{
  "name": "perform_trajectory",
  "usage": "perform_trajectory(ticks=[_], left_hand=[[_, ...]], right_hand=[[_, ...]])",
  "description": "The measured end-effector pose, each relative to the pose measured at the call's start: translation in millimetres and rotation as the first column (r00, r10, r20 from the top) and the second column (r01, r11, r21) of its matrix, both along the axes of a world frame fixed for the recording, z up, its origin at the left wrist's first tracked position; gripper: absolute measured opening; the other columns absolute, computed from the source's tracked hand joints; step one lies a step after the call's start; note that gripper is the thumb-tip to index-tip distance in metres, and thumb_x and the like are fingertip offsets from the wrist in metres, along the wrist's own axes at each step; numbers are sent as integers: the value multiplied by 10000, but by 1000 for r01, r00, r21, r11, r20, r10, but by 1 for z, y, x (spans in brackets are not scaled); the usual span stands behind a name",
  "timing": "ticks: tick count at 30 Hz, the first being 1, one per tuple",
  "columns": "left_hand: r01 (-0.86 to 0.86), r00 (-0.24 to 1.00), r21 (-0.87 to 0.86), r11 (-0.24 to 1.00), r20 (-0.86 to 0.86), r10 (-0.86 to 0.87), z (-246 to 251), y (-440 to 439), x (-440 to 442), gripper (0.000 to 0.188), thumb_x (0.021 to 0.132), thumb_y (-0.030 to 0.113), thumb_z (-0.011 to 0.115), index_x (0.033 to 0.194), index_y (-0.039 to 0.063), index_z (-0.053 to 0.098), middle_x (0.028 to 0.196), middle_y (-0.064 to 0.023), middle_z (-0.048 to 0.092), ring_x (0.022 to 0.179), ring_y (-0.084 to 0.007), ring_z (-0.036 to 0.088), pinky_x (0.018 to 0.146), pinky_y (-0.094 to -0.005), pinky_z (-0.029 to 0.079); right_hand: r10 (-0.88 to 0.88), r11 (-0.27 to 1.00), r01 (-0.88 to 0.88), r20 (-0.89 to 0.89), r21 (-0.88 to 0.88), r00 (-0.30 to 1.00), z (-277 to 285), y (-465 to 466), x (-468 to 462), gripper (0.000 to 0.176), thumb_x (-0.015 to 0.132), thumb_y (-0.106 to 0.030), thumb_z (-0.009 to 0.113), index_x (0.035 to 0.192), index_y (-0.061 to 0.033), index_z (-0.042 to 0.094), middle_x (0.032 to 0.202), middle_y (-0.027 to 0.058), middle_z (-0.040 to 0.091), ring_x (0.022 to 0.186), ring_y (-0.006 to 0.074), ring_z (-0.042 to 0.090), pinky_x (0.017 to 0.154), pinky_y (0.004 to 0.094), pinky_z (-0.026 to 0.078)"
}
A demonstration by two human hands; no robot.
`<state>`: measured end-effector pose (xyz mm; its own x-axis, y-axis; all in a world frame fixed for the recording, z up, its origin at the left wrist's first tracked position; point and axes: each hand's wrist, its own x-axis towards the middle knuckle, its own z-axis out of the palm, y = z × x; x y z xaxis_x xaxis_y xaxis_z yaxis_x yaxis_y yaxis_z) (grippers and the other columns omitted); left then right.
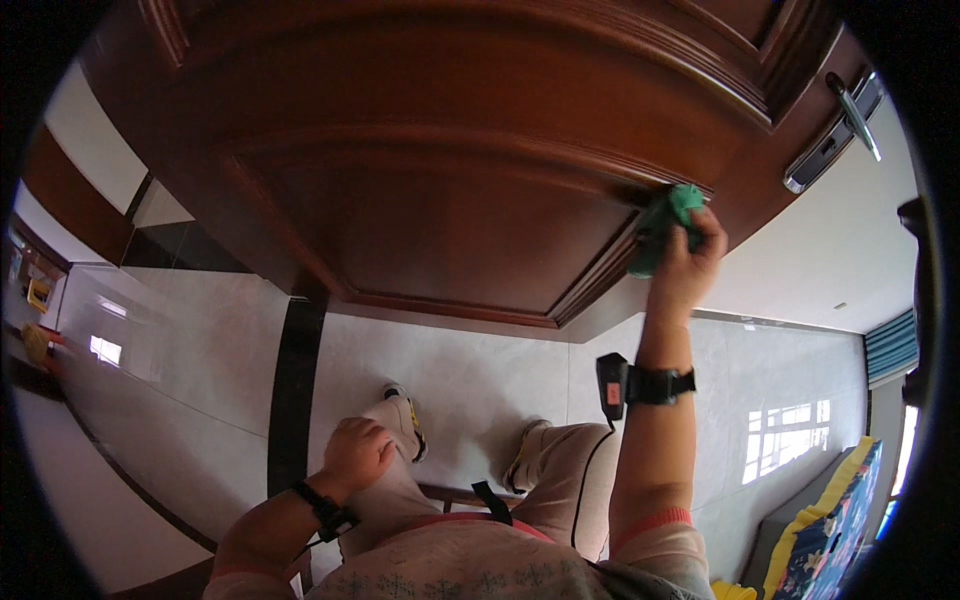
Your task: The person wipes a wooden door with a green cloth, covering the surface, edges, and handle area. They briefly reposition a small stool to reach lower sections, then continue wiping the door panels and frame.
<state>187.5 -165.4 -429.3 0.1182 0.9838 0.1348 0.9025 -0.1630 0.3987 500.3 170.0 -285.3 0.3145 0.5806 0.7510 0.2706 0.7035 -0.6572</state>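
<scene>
My right hand (696, 251) grips a crumpled green cloth (651, 244) and presses it against the raised moulding at the right side of a door panel. The brown wooden door (450, 225) fills the upper part of the view; its lower panel has a curved top edge. Up and to the right of my hand, a chrome lever handle (855, 120) sits on its lock plate. My left hand (360, 454) rests on my left knee, fingers curled in, with nothing seen in it. Its palm is hidden.
Glossy tiled floor (450, 352) runs under the door, crossed by a black threshold strip (296, 367). A floral mattress-like pad with a yellow edge (821, 525) stands at lower right. A teal curtain (892, 345) hangs at the right. I wear black wrist devices with cords.
</scene>
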Motion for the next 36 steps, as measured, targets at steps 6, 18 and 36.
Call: perform_trajectory(ticks=[6, 18, 36], left_hand=[[-8, 1000, -7, 1000, -6, 8, -3, -6, -6, 131, 789, 172, 681, 758, 83, 591, 785, -96, 621, 802, -323, 608, 765, -450, 485], [-32, 997, 10, 999, 69, 31, 0, -14, -16, 121, 797, 172, 677, 776, 73, 611, 826, -102, 644, 833, -317, 626, 787, -449, 497], [-35, 998, 36, 999, 55, 33, -4, -20, -22, 140, 805, 189, 665, 769, 73, 595, 791, -116, 628, 808, -330, 619, 781, -449, 494]], right_hand=[[-254, 967, 242, 361, 80, 897, -13, -1, -36, 297, 751, 48, 662, 1021, -60, 601, 1155, 162, 615, 1119, 358, 566, 973, 423, 450], [-171, 949, -116, 791, 291, 587, -3, -29, -175, 311, 835, -109, 538, 1127, -95, 645, 1224, 86, 616, 1165, 307, 547, 1006, 471, 399], [-286, 931, -169, 935, 322, 209, 7, -20, -131, 558, 846, -101, 534, 1402, -123, 505, 1401, 67, 534, 1303, 251, 477, 1123, 444, 341]])
